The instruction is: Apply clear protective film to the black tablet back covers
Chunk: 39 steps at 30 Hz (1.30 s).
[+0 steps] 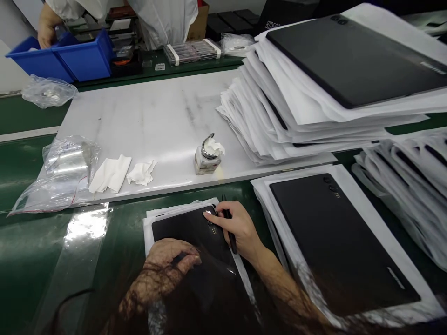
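A black tablet (195, 242) lies back-up on white foam sheets near the table's front edge. My left hand (167, 267) presses on its middle with curled fingers. My right hand (235, 228) grips a thin black tool (230, 232) and its fingertip touches the tablet's top right corner by the camera. A small glass bottle (206, 160) with a white wad on top stands just beyond, on the white board (150, 116).
A second black tablet (335, 237) lies on foam to the right. Tall stacks of foam-wrapped tablets (314, 93) fill the right side. White wipes (111, 173) and plastic bags (66, 172) lie left. Another person's hand (47, 25) reaches into blue bins (70, 58) at the back.
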Each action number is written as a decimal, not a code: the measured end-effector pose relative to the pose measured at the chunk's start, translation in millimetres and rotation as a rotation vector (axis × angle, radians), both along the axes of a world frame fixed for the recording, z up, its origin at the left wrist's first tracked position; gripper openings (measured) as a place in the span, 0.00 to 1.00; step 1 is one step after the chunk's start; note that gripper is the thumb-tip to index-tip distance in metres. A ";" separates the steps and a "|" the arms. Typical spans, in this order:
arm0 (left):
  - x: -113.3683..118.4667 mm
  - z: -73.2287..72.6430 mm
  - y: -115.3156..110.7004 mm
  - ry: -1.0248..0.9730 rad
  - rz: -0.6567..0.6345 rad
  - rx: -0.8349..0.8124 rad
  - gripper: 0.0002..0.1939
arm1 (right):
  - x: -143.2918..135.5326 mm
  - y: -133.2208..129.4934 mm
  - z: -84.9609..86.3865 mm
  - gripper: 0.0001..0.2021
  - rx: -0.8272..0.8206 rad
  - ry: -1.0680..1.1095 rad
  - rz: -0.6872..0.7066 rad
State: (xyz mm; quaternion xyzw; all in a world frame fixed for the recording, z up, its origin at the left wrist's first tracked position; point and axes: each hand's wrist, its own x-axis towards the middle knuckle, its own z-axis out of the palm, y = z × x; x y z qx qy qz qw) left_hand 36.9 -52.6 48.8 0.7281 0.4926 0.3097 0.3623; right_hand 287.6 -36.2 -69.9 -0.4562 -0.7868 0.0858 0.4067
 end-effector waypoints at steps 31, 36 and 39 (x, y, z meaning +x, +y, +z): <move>-6.7 1.9 -4.6 -0.096 -0.011 -0.194 0.05 | -16.3 62.3 104.9 0.12 -0.047 0.292 -0.243; -9.6 4.6 -1.2 -0.164 -0.071 -0.226 0.06 | -0.9 59.6 65.3 0.10 -0.197 0.109 -0.188; -9.8 2.0 0.2 -0.209 -0.103 -0.236 0.07 | 9.5 45.5 42.4 0.09 -0.201 0.106 -0.167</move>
